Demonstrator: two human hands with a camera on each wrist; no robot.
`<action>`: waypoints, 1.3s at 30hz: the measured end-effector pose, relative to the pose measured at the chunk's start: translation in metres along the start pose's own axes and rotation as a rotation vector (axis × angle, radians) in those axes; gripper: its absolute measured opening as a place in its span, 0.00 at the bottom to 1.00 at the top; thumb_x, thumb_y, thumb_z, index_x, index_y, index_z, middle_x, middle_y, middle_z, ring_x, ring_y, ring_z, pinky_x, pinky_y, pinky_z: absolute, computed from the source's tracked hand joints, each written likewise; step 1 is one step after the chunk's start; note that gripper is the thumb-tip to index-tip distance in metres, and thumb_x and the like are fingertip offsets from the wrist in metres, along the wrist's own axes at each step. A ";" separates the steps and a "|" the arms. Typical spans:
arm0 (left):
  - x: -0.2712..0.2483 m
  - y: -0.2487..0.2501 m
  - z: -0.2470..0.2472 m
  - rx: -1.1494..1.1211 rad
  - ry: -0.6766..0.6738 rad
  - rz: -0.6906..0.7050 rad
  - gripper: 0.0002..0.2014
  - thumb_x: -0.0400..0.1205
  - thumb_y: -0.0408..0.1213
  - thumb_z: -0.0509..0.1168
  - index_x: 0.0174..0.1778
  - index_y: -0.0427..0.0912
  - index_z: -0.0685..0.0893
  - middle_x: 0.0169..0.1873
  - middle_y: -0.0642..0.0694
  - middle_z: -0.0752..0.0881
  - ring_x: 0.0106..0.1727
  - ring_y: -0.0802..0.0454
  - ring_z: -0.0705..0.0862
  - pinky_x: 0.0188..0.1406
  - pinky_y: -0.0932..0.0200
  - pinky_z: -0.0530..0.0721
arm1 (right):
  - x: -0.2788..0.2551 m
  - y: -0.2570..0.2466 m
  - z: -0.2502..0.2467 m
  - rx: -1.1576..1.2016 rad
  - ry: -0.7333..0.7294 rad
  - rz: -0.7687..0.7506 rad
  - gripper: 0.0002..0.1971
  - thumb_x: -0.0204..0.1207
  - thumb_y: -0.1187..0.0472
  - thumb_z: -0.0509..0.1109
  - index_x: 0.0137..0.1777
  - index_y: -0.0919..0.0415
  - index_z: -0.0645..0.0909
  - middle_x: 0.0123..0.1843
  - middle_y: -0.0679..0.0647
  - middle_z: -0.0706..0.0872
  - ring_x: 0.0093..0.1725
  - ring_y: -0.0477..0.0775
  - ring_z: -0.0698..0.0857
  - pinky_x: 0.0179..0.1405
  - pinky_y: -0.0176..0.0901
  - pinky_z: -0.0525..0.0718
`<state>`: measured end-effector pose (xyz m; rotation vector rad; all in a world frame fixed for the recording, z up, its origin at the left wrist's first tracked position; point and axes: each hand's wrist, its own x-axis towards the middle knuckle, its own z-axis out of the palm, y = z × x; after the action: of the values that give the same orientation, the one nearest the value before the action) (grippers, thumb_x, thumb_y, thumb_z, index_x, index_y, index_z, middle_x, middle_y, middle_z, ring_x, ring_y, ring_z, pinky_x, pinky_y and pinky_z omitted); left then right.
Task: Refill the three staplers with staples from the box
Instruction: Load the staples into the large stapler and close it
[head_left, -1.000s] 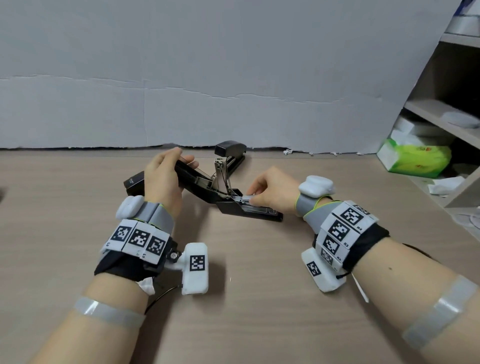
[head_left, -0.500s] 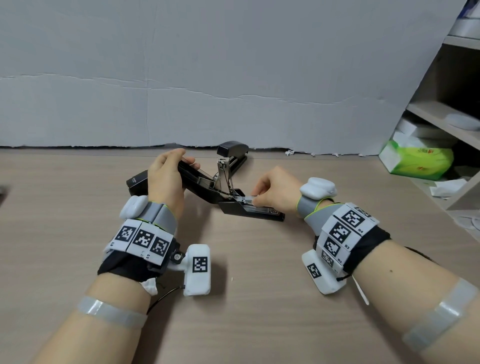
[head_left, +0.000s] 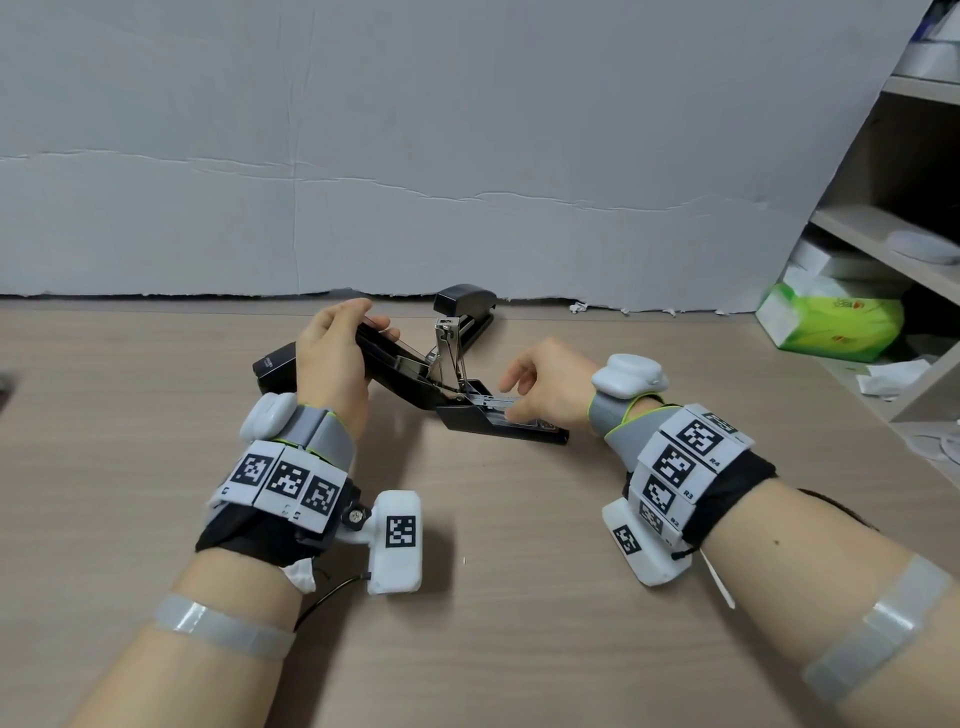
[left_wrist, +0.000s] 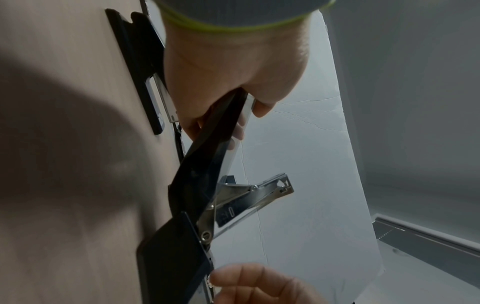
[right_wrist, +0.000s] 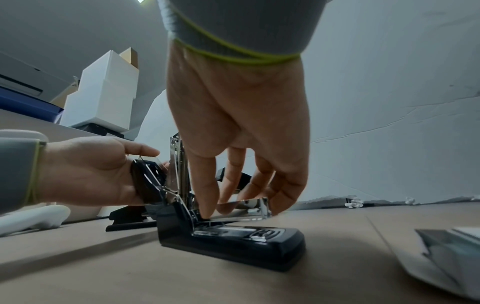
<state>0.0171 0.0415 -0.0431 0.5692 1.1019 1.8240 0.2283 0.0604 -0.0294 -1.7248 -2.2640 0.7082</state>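
Observation:
A black stapler (head_left: 498, 431) stands open on the wooden table (head_left: 519, 597). My left hand (head_left: 332, 353) grips its lid (left_wrist: 207, 144), swung back to the left. My right hand (head_left: 535, 389) holds the shiny metal magazine (right_wrist: 249, 202) between thumb and fingers, and its index fingertip (right_wrist: 205, 211) presses at the magazine's rear end. A second black stapler (head_left: 465, 304) lies behind, by the backdrop. A third black stapler (left_wrist: 140, 61) lies flat on the table under my left hand. No staple box shows in these views.
A grey paper backdrop (head_left: 415, 156) closes the far side of the table. At the right are shelves (head_left: 883, 234) and a green tissue pack (head_left: 831, 322). A grey sheet (right_wrist: 446, 251) lies on the table right of the stapler.
The fingers of my right hand have loosened and spread a little over the magazine. My left hand still holds the lid back.

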 end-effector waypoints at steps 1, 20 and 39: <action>0.000 0.000 0.000 0.000 0.000 0.000 0.06 0.82 0.33 0.65 0.53 0.37 0.81 0.34 0.42 0.84 0.36 0.45 0.87 0.37 0.56 0.85 | -0.002 0.001 -0.001 -0.003 -0.015 -0.022 0.14 0.68 0.63 0.79 0.52 0.51 0.87 0.46 0.47 0.82 0.43 0.52 0.83 0.40 0.40 0.78; -0.001 0.001 0.002 0.019 0.006 0.003 0.03 0.82 0.32 0.64 0.48 0.39 0.83 0.33 0.43 0.84 0.35 0.45 0.87 0.39 0.56 0.85 | -0.017 0.017 -0.018 -0.266 -0.177 -0.127 0.29 0.75 0.68 0.61 0.68 0.37 0.82 0.56 0.47 0.84 0.51 0.51 0.82 0.48 0.36 0.75; -0.002 0.002 0.001 0.054 0.011 0.009 0.09 0.80 0.40 0.67 0.53 0.40 0.80 0.40 0.44 0.86 0.40 0.46 0.86 0.45 0.52 0.84 | -0.034 0.046 -0.047 0.004 0.004 -0.045 0.23 0.73 0.68 0.67 0.65 0.50 0.85 0.55 0.50 0.87 0.47 0.48 0.83 0.51 0.39 0.80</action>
<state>0.0178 0.0400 -0.0413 0.5976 1.1610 1.8118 0.2983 0.0488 -0.0072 -1.6663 -2.2895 0.6982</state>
